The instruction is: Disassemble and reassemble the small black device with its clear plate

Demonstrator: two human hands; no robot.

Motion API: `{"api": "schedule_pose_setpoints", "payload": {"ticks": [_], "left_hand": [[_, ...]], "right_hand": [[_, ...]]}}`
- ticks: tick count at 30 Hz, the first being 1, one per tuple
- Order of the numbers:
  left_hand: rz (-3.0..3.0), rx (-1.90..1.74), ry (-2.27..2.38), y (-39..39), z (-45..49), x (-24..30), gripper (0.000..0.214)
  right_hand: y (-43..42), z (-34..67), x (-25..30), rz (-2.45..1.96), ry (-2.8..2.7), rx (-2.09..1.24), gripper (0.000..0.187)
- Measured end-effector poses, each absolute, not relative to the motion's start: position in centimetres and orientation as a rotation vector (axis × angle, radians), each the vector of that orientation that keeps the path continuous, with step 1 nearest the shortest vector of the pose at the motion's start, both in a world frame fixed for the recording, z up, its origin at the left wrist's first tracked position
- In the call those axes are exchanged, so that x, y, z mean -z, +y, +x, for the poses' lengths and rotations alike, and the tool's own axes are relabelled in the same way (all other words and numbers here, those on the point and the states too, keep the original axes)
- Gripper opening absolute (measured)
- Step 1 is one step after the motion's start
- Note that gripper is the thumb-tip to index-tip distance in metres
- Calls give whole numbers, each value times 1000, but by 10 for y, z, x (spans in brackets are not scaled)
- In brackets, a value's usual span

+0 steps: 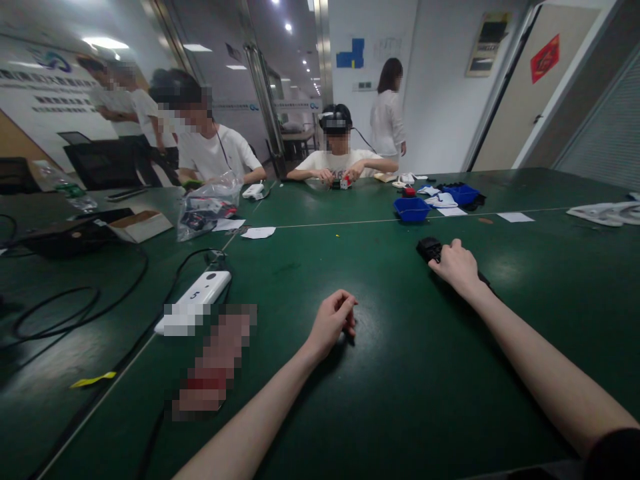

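Note:
My left hand point(334, 322) rests on the green table point(390, 373) near its middle, fingers curled in and pinched together; whether anything small is in them is hidden. My right hand point(456, 265) lies farther out to the right, fingers closed over a small black object point(430, 249) that sticks out to the left of the knuckles. Both forearms stretch in from the bottom edge.
A white power strip point(196, 298) with black cables lies at the left. Blue trays point(412, 209) and paper slips sit farther back. A plastic bag point(207, 210) and cardboard box point(140, 225) stand at left. People sit across the table; another stands by the far wall.

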State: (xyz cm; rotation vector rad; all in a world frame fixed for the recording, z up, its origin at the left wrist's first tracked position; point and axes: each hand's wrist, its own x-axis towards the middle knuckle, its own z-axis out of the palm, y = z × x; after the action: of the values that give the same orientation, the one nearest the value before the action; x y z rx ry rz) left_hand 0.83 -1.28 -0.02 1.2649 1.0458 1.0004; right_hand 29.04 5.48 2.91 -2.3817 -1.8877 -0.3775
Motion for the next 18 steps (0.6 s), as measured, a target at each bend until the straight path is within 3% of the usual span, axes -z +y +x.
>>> {"api": "schedule_pose_setpoints", "payload": {"ticks": [4,8,12,15,18], "left_hand": [[1275,-986,1051,-13,8,0,24],[1286,-987,1057,-12,7,3,23],[1222,-1044,1047,-11,8,4,23],[1138,-1122,1056,-10,9,4,32],[1101,-1161,1031,-7,8,7,38]], "right_hand": [[47,287,-36,-2290,-1842,320,37],[31,270,-43,-2125,-1867,42,43],[14,236,-35,-1747,-1878,-653,41],[2,210,-23,-1434,-1638,-1331,38],[-8,193,-14,-1193,-1351,-1763,35]]}}
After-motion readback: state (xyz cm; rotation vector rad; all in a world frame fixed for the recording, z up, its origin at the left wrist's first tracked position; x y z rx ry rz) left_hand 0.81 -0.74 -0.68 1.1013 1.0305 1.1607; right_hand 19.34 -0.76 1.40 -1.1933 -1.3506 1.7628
